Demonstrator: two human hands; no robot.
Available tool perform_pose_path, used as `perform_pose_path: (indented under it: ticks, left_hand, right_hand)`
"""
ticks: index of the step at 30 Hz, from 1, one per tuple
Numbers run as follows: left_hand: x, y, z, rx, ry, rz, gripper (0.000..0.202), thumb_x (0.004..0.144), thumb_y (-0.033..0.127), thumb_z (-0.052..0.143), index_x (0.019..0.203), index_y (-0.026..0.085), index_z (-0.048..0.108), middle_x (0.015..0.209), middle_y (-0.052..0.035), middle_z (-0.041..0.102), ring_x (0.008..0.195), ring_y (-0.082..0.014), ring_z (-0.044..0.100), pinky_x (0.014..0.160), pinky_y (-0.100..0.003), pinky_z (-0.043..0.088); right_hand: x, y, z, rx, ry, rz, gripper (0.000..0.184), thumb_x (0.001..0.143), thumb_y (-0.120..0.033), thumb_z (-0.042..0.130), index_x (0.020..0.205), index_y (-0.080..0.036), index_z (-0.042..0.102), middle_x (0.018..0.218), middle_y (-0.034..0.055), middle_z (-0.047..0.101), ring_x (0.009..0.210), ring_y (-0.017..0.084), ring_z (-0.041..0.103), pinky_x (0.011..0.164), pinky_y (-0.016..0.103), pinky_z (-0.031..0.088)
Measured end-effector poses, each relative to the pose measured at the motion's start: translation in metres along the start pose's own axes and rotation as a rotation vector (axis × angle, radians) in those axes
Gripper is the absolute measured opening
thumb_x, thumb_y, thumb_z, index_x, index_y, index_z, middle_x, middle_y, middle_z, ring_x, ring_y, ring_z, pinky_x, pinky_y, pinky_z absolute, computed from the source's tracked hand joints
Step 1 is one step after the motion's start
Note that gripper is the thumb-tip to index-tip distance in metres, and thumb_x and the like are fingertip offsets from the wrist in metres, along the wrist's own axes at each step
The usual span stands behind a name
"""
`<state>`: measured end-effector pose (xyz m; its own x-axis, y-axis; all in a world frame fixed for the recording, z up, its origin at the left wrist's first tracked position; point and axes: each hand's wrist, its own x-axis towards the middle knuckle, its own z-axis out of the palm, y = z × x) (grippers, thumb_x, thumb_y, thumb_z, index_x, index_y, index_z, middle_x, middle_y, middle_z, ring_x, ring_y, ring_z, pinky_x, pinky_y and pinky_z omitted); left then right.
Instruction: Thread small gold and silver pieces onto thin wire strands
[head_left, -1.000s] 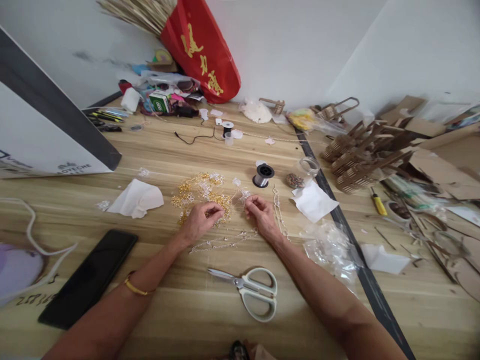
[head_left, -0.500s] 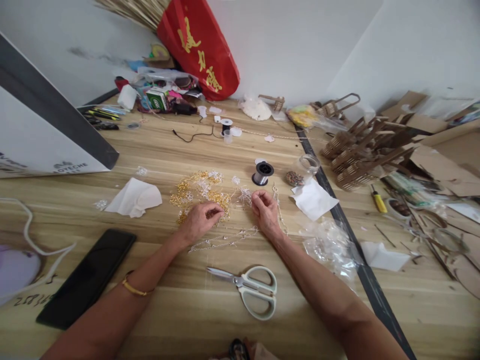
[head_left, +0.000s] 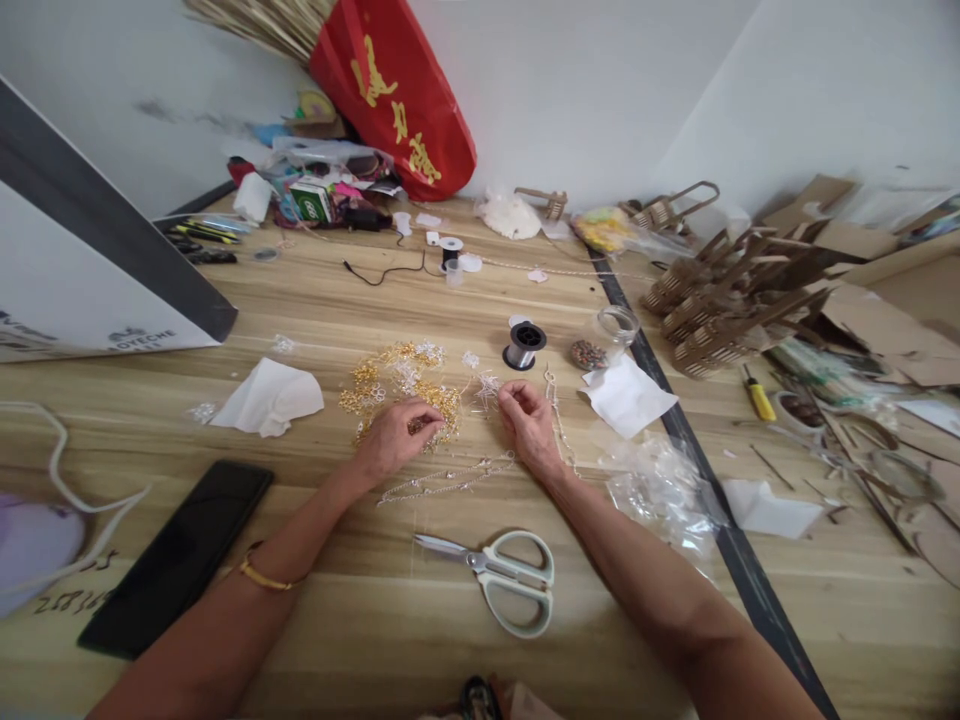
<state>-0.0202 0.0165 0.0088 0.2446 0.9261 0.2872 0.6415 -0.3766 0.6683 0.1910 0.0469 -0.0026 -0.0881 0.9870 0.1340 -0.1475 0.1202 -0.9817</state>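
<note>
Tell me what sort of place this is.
Probably a jewelry or craft workspace: a wooden table bears a pile of small gold- and silver-coloured pieces, a silvery chain and scissors.

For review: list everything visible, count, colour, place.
loose pieces: many, gold and white, centre
chains: uncounted, silvery, centre
wire spool: one, black, centre
scissors: one, pale, front
jar: one, clear, right
phone: one, black, left
paper: several, white, both sides
plastic wrapping: uncounted, clear, right
bag: one, red, back
baskets: several, brown, back right
box: one, mostly white, left
clutter: uncounted, mixed, both sides
table: one, tan, beneath
left hand: one, centre
right hand: one, centre
</note>
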Motion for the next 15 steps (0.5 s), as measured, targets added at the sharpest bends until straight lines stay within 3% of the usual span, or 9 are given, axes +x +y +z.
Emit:
perform_pose_path:
  ticks: [6,11,15]
  left_hand:
    - [0.004,-0.01,-0.013,0.012,-0.063,-0.041,0.009,0.078,0.02,0.06,0.079,0.017,0.069,0.082,-0.0048,0.069,0.077,-0.017,0.063,0.074,-0.029,0.048]
    - [0.004,-0.011,-0.025,-0.004,-0.2,-0.051,0.009,0.076,0.02,0.062,0.078,0.017,0.07,0.081,-0.0045,0.068,0.074,-0.016,0.062,0.073,-0.028,0.047]
    - [0.003,-0.013,-0.029,0.026,-0.274,-0.002,0.01,0.078,0.022,0.061,0.076,0.019,0.07,0.076,-0.0022,0.066,0.074,-0.0156,0.061,0.072,-0.026,0.045]
  right_hand:
    - [-0.014,0.0,0.006,-0.294,-0.095,-0.212,0.018,0.085,-0.036,0.055,0.08,-0.018,0.056,0.064,-0.0023,0.048,0.053,0.009,0.039,0.049,0.023,0.031]
    - [-0.023,0.003,0.009,-0.557,-0.314,-0.528,0.009,0.088,-0.022,0.049,0.082,-0.02,0.055,0.072,0.0019,0.055,0.062,0.013,0.049,0.056,0.025,0.039]
    - [-0.025,0.003,0.009,-0.668,-0.447,-0.692,0.008,0.09,-0.018,0.046,0.09,-0.019,0.054,0.082,0.0062,0.061,0.073,0.015,0.056,0.062,0.026,0.044]
